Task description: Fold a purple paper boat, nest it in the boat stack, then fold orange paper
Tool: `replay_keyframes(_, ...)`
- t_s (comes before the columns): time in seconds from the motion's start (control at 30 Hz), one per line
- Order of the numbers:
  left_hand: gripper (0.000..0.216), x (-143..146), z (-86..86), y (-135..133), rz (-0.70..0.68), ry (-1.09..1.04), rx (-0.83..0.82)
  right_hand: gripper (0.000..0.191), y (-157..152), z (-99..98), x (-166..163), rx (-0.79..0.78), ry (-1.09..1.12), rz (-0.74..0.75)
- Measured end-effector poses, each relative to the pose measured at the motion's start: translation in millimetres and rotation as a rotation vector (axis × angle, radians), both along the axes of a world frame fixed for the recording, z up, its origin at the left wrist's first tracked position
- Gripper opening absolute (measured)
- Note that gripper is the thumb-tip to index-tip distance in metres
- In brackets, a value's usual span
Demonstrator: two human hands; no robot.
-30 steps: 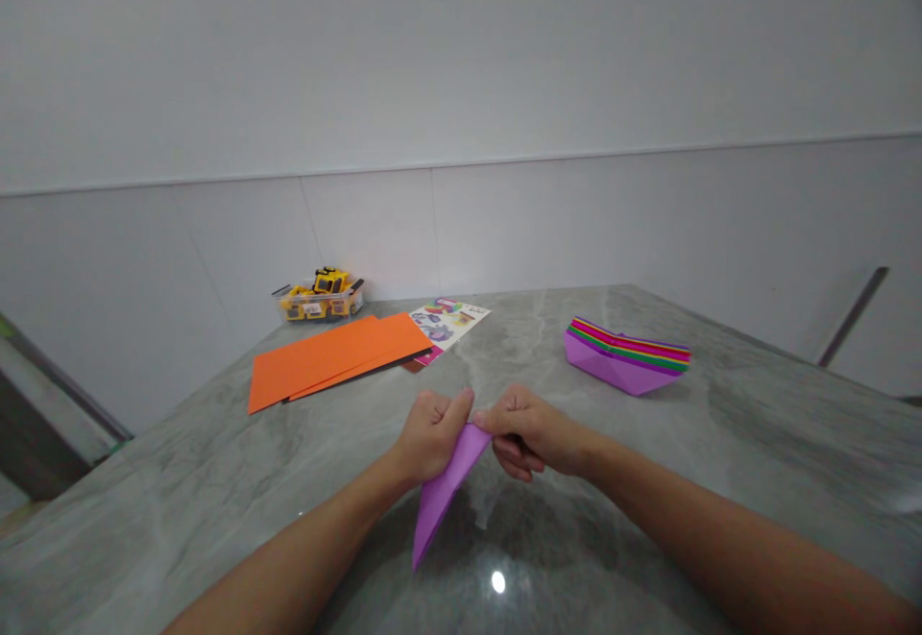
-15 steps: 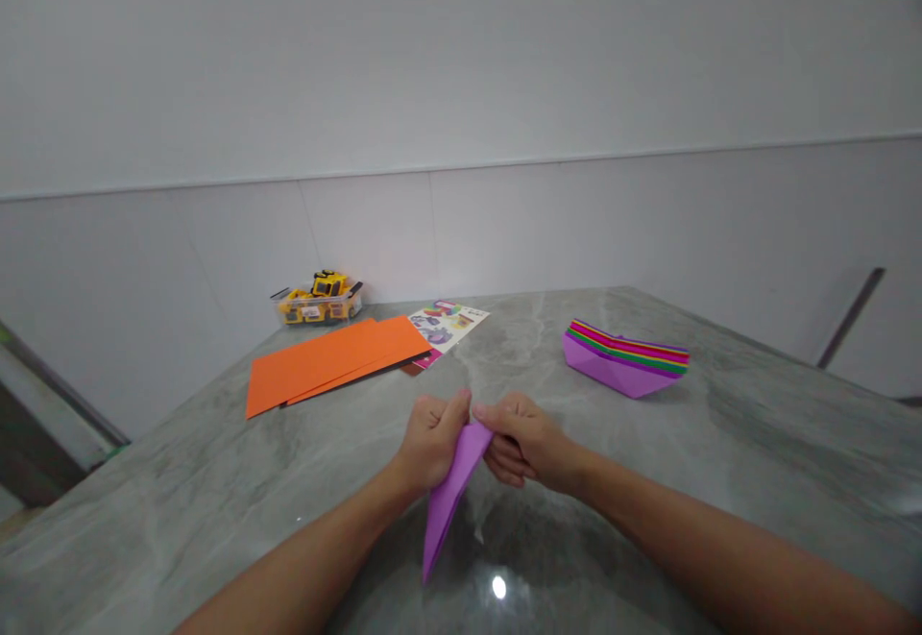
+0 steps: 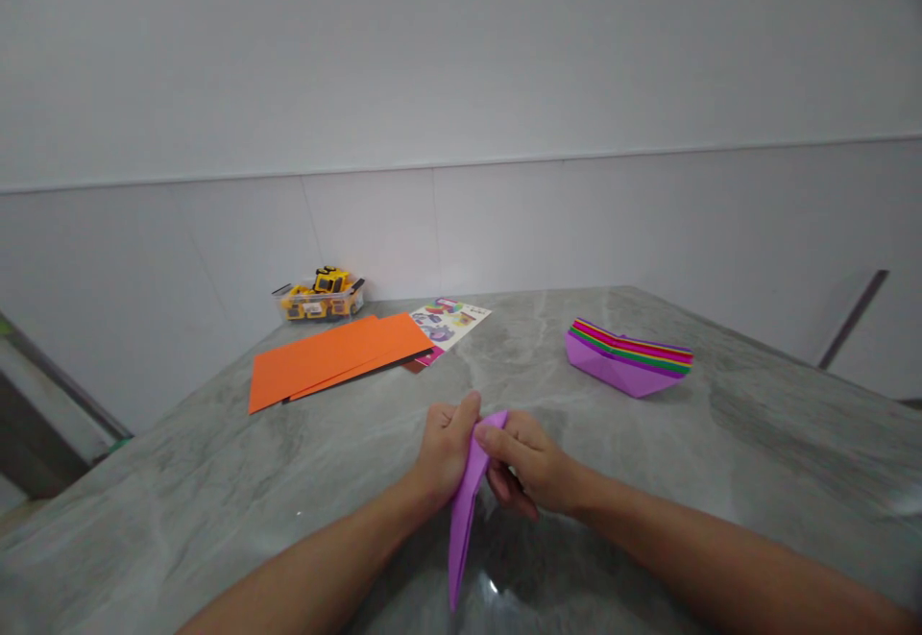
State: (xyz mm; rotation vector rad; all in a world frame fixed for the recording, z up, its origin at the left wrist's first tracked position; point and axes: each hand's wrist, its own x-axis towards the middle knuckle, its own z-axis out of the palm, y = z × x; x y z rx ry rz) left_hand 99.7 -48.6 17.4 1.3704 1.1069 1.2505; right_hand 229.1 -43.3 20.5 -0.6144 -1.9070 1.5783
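A narrow folded piece of purple paper (image 3: 467, 510) is held between both hands, its long pointed end hanging down toward me. My left hand (image 3: 448, 448) grips its left side, thumb pointing up. On the other side, my right hand (image 3: 529, 462) pinches the paper's upper part between thumb and fingers, and the top tip pokes out above. To the right on the table rests a folded paper boat (image 3: 626, 371), purple below with rainbow-coloured stripes along its upper edge.
Orange paper sheets (image 3: 331, 356) lie at the left, over a dark sheet. Behind them is a printed colourful leaflet (image 3: 457, 323). A clear plastic box (image 3: 321, 305) with yellow toy vehicles stands near the wall. All rest on a grey marbled table (image 3: 216, 510).
The purple paper has turned more upright, its lower point shifting right and down. My right hand has moved lower along it, so the top tip now shows above the fingers.
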Motion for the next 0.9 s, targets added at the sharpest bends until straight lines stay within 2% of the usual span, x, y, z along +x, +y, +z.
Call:
replay_keyframes(0.1,0.06,-2.9,1.0,4.9,0.146,0.0,0.044,0.063,-0.1,2.9,-3.9,0.126,-0.1,-0.079)
replay_keyframes(0.17,0.059,-4.7,0.7,6.6,0.179,0.002,0.052,0.061,-1.0,5.1,-5.1,0.164,-0.14,-0.077)
replay_keyframes(0.3,0.059,-3.1,-2.4,3.4,0.109,0.007,0.005,0.061,-3.6,4.3,-2.6,0.082,-0.15,0.065)
replay_keyframes(0.4,0.06,-1.3,-4.7,1.9,0.046,0.004,-0.055,0.063,-5.2,0.4,-2.9,0.098,-0.126,0.116)
replay_keyframes(0.5,0.061,-2.8,-5.2,6.1,0.1,0.016,-0.031,0.064,-5.9,-1.6,-7.3,0.11,-0.161,0.073)
replay_keyframes(0.67,0.06,-8.7,-3.2,14.8,0.246,0.106,0.067,0.051,-4.0,1.5,-10.8,0.162,-0.23,0.016)
replay_keyframes(0.9,0.059,-13.4,-0.7,17.4,0.285,0.285,0.215,0.043,4.0,1.7,-7.4,0.233,-0.342,-0.123)
